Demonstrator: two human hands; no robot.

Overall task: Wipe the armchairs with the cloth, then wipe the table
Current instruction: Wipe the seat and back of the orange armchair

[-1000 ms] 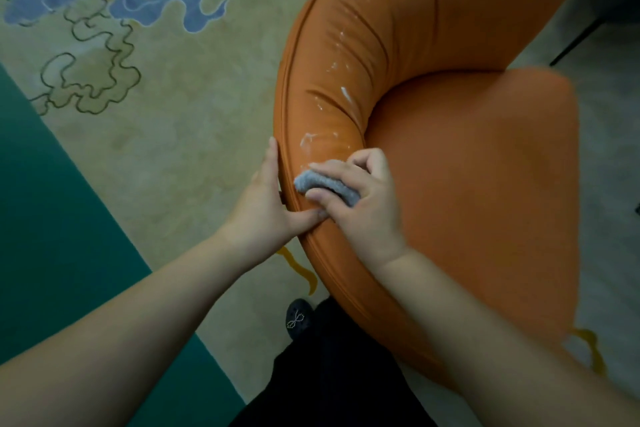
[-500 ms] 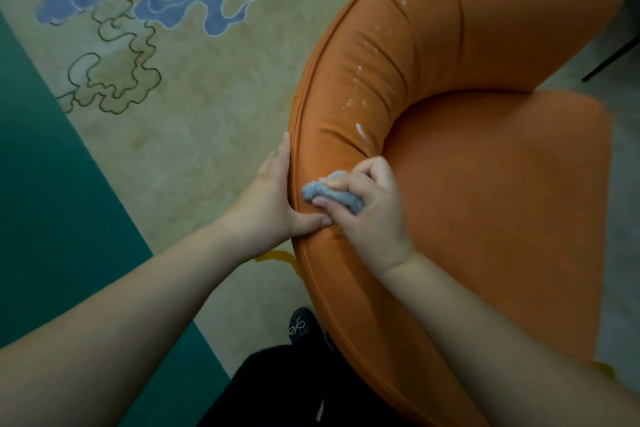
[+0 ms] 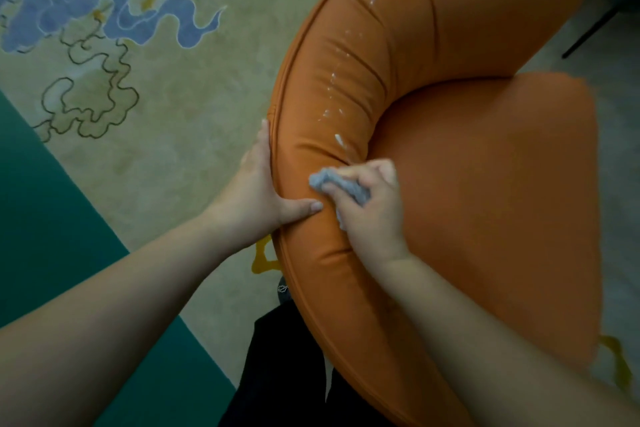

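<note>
An orange armchair [image 3: 485, 184] with a curved padded backrest fills the right of the head view. White specks and smears run along the top of the backrest [image 3: 346, 80]. My right hand [image 3: 370, 211] is closed on a bunched grey cloth [image 3: 332, 182] and presses it onto the backrest's inner top, just below the nearest white smear. My left hand [image 3: 259, 194] grips the backrest's outer edge, fingers down the outside, thumb lying on top and almost touching the cloth hand. No table is visible.
A beige carpet [image 3: 156, 149] with blue and brown cloud patterns lies to the left, with a dark green area [image 3: 52, 218] beyond its edge. My dark clothing and shoe [image 3: 284, 322] are below the chair. A thin dark furniture leg [image 3: 588, 35] stands at top right.
My right hand with the cloth has slid a little further along the backrest toward the white smears. The view has shifted, the chair sitting more to the right. My left hand keeps its grip.
</note>
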